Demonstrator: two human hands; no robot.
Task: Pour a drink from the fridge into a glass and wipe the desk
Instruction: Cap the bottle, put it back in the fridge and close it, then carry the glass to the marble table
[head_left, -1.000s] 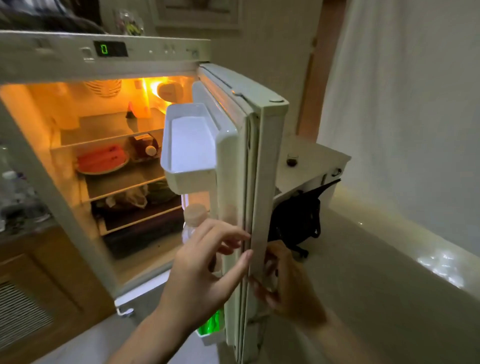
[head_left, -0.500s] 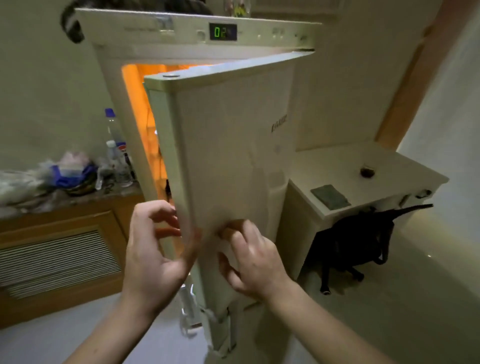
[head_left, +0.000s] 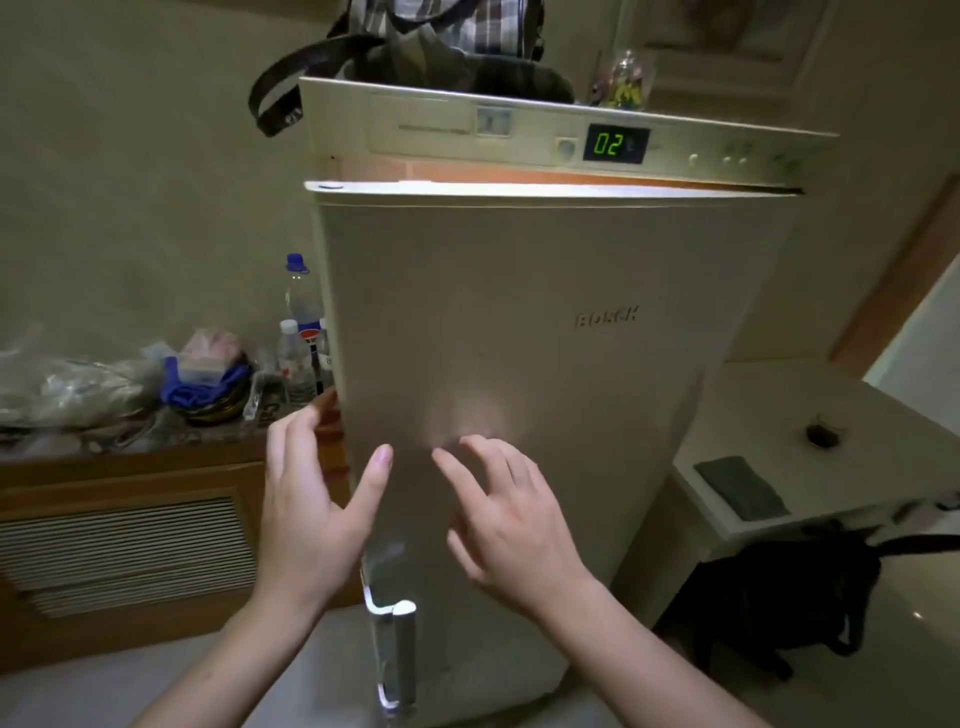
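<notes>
Both our hands are spread and empty: left hand (head_left: 311, 499) at the fridge door (head_left: 545, 374)'s left edge, right hand (head_left: 511, 512) flat before its face. Its light glows through the top gap; no drink shows, presumably inside.

Both hands, the left hand (head_left: 311, 512) and right hand (head_left: 511, 512), are bare: no rings, watch or gloves. Forearms show no sleeves; fingernails short, unpainted.

Fridge door (head_left: 519, 338) is showing smooth, satin-painted metal; cabinet (head_left: 119, 551) is looking like slatted wood; bottles (head_left: 296, 353) are appearing clear plastic.
</notes>
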